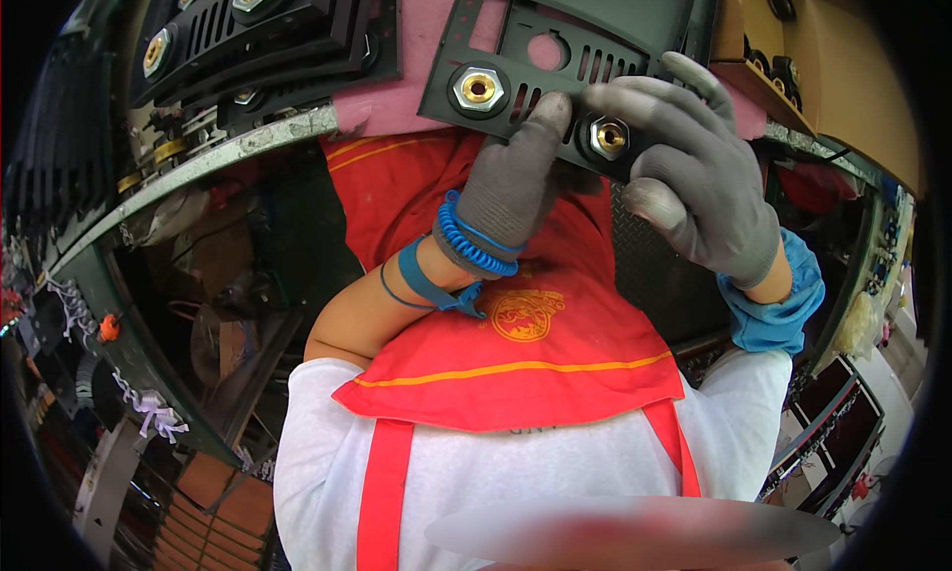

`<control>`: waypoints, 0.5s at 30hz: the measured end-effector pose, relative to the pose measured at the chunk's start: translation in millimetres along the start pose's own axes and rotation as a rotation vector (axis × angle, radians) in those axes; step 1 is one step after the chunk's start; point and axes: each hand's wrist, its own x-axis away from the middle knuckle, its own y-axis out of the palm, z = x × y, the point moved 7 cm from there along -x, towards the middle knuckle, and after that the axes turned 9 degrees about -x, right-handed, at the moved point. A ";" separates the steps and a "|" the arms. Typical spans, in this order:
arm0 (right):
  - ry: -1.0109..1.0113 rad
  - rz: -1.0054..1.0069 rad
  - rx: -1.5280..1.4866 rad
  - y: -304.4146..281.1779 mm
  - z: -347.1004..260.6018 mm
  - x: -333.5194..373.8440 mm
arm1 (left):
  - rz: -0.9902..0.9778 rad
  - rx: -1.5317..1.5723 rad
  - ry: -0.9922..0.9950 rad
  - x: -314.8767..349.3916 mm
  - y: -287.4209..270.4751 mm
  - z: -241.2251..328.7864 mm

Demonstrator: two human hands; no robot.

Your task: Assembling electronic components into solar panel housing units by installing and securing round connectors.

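A dark metal panel (595,28) with slots, a round hole and a square cutout lies tilted before me. Along its near edge sit two hex-nut fittings with brass centres: the left fitting (477,89) is uncovered, the right fitting (607,137) lies between my hands. My left hand (511,189), in a grey glove, grips the near edge, thumb on top and its other fingers hidden beneath. Over the panel's right corner, my gloved right hand (704,165) has its fingers apart and curved around the right fitting. Nothing shows in its grasp; whether its fingertips touch the panel is hard to tell.
Similar black panels (327,51) with brass fittings are stacked at the far left. A cardboard box (843,70) holding black round parts stands at the far right. Pink sheeting (382,110) covers the bench, whose metal edge (248,147) runs along the near side.
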 end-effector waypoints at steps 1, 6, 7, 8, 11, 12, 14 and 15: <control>0.006 0.044 0.053 -2.9 1.9 0.6 | -0.003 0.002 0.000 -6.7 -4.4 9.1; -0.037 0.064 -0.057 -17.9 -2.6 -3.0 | 0.051 0.598 -0.387 3.9 15.5 -26.1; 0.020 0.062 -0.114 -7.7 0.8 -3.4 | 0.043 0.604 -0.383 5.4 13.1 -25.5; 0.031 0.039 -0.181 1.5 5.1 -1.9 | -0.057 0.411 -0.279 -1.9 1.5 -6.5; 0.015 -0.025 -0.242 11.6 8.3 -1.0 | -0.176 0.260 -0.278 -2.6 -11.2 19.4; 0.054 -0.028 -0.228 10.0 4.9 0.0 | -0.209 0.309 -0.392 0.4 -12.5 16.3; 0.069 -0.034 -0.213 7.4 -1.6 -0.2 | 0.028 -0.192 0.090 -0.4 -22.8 35.5; 0.060 0.011 -0.219 2.8 -4.7 -0.2 | -0.043 0.224 -0.237 -13.2 -27.4 32.9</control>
